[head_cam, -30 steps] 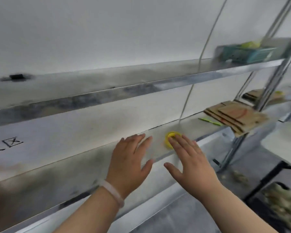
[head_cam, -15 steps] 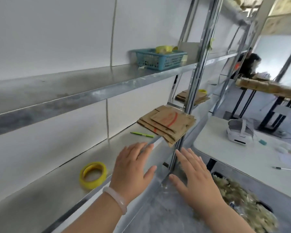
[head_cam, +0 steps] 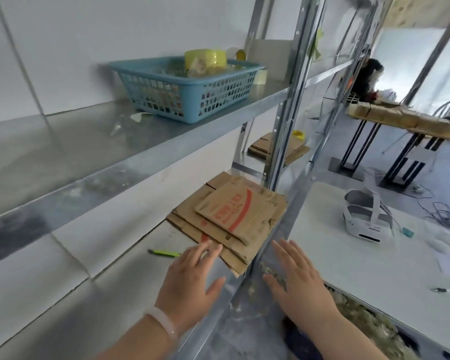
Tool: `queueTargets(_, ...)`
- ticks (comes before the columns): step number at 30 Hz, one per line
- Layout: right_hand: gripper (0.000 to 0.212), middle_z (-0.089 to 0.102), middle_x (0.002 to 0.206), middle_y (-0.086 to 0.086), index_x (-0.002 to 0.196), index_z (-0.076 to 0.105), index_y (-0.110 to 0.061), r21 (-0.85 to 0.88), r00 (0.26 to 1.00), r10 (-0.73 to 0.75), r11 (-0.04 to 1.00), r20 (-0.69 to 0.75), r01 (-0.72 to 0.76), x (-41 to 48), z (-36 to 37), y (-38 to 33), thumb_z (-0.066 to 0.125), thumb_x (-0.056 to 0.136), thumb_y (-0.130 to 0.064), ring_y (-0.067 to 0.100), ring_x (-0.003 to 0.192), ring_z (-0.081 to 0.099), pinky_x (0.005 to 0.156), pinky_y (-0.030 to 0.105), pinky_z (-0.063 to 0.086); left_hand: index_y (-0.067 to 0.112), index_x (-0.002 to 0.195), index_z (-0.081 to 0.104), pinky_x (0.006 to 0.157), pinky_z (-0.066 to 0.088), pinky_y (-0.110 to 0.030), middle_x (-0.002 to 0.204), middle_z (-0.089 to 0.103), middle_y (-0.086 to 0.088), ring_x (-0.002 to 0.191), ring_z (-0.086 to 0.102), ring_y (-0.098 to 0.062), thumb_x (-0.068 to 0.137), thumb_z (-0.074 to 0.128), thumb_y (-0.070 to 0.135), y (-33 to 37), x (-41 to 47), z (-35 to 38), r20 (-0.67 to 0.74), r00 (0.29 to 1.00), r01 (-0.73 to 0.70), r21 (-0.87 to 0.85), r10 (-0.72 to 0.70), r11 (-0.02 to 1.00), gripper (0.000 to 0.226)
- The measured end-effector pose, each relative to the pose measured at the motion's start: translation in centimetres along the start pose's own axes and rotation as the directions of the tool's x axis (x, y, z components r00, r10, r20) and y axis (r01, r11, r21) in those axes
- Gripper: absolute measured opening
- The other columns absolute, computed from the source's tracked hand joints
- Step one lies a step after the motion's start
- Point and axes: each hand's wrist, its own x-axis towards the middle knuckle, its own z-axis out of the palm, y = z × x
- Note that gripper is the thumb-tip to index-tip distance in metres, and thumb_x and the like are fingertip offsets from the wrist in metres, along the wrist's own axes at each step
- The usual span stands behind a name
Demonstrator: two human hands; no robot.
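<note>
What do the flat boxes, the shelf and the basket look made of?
Flat boxes: brown corrugated cardboard, matte, with creased flaps and frayed edges. Shelf: likely galvanized sheet steel, dull silver with a mottled sheen. Basket: moulded blue plastic, judging by its uniform lattice walls.

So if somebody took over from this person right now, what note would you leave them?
Left hand: open, fingers straight, tips at the near edge of the cardboard; whether they touch it cannot be told.
Right hand: open, holds nothing, to the right of the stack.
Things: the cardboard is a flat stack on the lower shelf, its near corner past the shelf's front edge. A green pen lies just left of it.
Done: nothing is gripped or lifted yet.
Left: probably take hold of the cardboard with both hands.
</note>
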Motion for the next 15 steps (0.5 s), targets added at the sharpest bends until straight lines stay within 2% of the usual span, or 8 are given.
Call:
queueTargets(2, 0.071, 0.002, 0.163, -0.014, 0.156, 0.006, -0.03, 0.046, 1.0, 0.015, 0.999, 0.015, -0.015, 4.3, 0.7, 1.5, 0.041, 0.098, -0.053, 0.006, 0.149, -0.006, 0.121, 0.028, -0.001, 0.031, 0.143, 0.037, 0.111, 0.033, -0.034, 0.143, 0.038, 0.01, 0.135, 0.033, -0.01, 0.085, 0.034, 0.061, -0.4, 2.0, 1.6, 0.051, 0.996, 0.081, -0.05, -0.078, 0.995, 0.066)
queueTargets(4, 0.071, 0.004, 0.163, -0.014, 0.156, 0.007, -0.031, 0.072, 0.999, -0.002, 0.997, 0.053, -0.002, 9.0, 1.5, 3.0, 0.042, 0.098, -0.051, 0.007, 0.15, -0.005, 0.122, 0.03, 0.002, 0.034, 0.147, 0.028, 0.114, 0.019, -0.022, 0.142, 0.027, 0.019, 0.137, 0.021, -0.004, 0.083, 0.029, 0.064, -0.8, 4.4, 3.3, 0.094, 0.978, 0.197, -0.135, -0.185, 0.971, 0.071)
queueTargets(6, 0.069, 0.006, 0.163, -0.012, 0.156, 0.008, -0.03, 0.045, 0.993, -0.054, 0.998, 0.109, 0.049, 13.8, 2.0, 4.3, 0.042, 0.098, -0.05, 0.009, 0.15, -0.002, 0.123, 0.033, 0.004, 0.032, 0.147, 0.029, 0.114, 0.019, -0.021, 0.141, 0.028, 0.019, 0.137, 0.022, -0.004, 0.086, 0.038, 0.061, -1.1, 7.2, 4.9, 0.082, 0.959, 0.282, -0.206, -0.271, 0.937, 0.068)
queueTargets(8, 0.069, 0.007, 0.163, -0.009, 0.156, 0.01, -0.028, 0.021, 0.982, -0.089, 0.996, 0.165, 0.087, 18.6, 2.2, 5.5, 0.042, 0.099, -0.048, 0.012, 0.15, 0.0, 0.123, 0.035, 0.005, 0.029, 0.146, 0.031, 0.113, 0.026, -0.026, 0.137, 0.032, 0.018, 0.135, 0.029, -0.006, 0.091, 0.05, 0.05, -1.3, 10.1, 6.4, 0.082, 0.914, 0.403, -0.315, -0.398, 0.86, 0.062)
queueTargets(10, 0.067, 0.012, 0.163, -0.005, 0.155, 0.013, -0.025, 0.001, 0.973, -0.104, 0.994, 0.207, 0.107, 22.5, 1.9, 6.5, 0.043, 0.099, -0.045, 0.016, 0.151, 0.004, 0.122, 0.038, 0.006, 0.027, 0.145, 0.033, 0.111, 0.033, -0.031, 0.131, 0.035, 0.015, 0.132, 0.036, -0.009, 0.093, 0.056, 0.037, -1.4, 12.4, 7.4, 0.192, 0.801, 0.584, -0.461, -0.567, 0.668, 0.058)
queueTargets(12, 0.066, 0.018, 0.161, -0.001, 0.154, 0.018, -0.025, -0.026, 0.964, -0.115, 0.992, 0.241, 0.125, 26.5, 1.8, 7.8, 0.045, 0.097, -0.045, 0.021, 0.15, 0.011, 0.12, 0.042, 0.01, 0.022, 0.146, 0.035, 0.11, 0.036, -0.037, 0.132, 0.043, 0.007, 0.13, 0.043, -0.014, 0.093, 0.058, 0.03, -1.7, 14.7, 9.0, 0.322, 0.637, 0.714, -0.589, -0.7, 0.379, 0.058)
queueTargets(15, 0.069, 0.014, 0.163, -0.001, 0.154, 0.014, -0.031, -0.024, 0.931, -0.12, 0.99, 0.344, 0.137, 32.1, 2.5, 9.5, 0.043, 0.095, -0.051, 0.023, 0.15, 0.009, 0.122, 0.046, 0.01, 0.013, 0.148, 0.03, 0.109, 0.037, -0.041, 0.143, 0.045, -0.009, 0.126, 0.047, -0.022, 0.094, 0.058, 0.018, -2.5, 17.3, 11.2, 0.371, 0.441, 0.706, -0.706, -0.817, 0.06, 0.06)
